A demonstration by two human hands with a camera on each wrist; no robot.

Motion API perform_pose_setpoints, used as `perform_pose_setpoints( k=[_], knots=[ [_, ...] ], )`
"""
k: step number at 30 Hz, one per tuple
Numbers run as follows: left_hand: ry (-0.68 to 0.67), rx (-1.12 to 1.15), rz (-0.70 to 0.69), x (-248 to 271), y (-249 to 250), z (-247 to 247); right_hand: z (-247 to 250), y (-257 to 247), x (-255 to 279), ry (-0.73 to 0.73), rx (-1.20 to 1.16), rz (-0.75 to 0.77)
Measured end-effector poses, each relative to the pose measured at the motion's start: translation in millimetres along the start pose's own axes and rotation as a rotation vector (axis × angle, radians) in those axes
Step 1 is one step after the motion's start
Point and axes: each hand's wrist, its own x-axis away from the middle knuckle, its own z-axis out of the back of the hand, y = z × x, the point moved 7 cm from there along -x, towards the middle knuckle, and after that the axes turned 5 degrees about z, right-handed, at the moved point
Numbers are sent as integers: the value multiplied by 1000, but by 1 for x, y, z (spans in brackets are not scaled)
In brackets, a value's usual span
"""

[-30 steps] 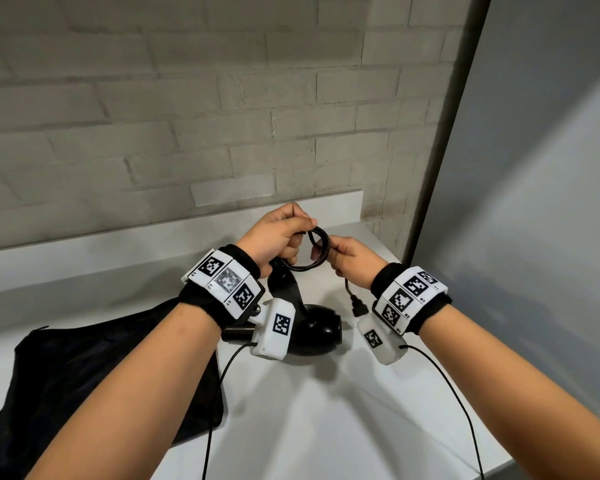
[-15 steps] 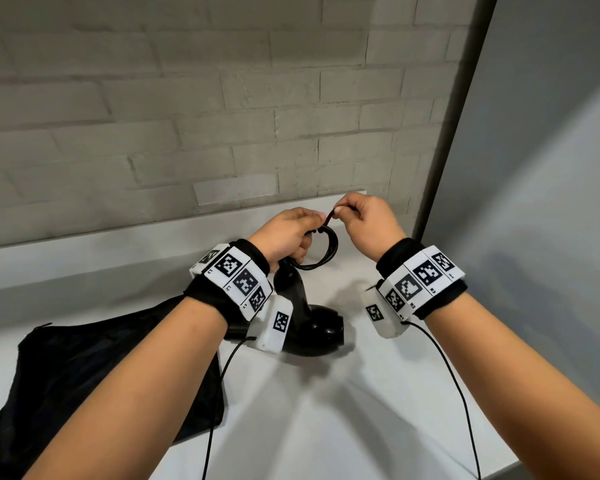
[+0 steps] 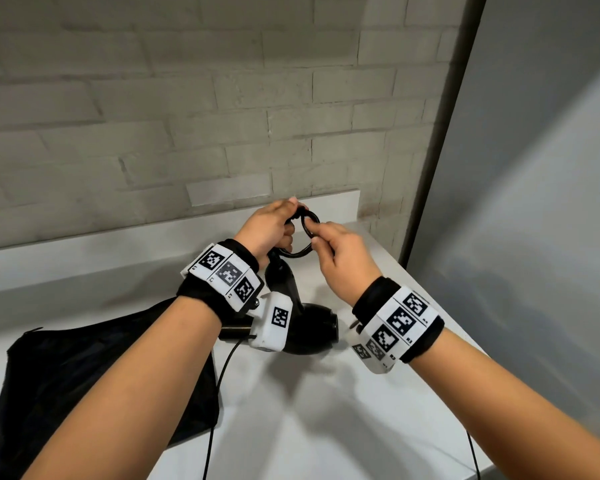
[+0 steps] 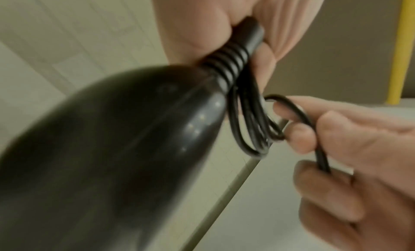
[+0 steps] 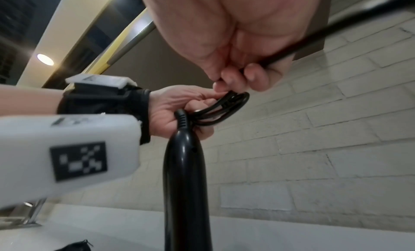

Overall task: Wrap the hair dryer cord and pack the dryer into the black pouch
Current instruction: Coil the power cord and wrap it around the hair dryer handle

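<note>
At far left on the white worktop [image 3: 326, 427] lies the black pouch [image 3: 66, 375], flat. Beside it the black hair dryer [image 3: 309, 327] stands with its handle up; the left hand [image 3: 267, 230] grips the handle's top and the coiled loops of cord [image 3: 307, 237]. Rightward, the right hand [image 3: 347, 258] pinches the cord against the coil.
</note>
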Motion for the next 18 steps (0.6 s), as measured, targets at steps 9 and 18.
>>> perform_pose_setpoints(
  k=[9,18],
  knots=[
    [58,79,-63,-5,-1,5,2,43,28,-37,20,-180],
    [55,21,-98,-3,2,3,0,102,44,-197,210,-350]
  ],
)
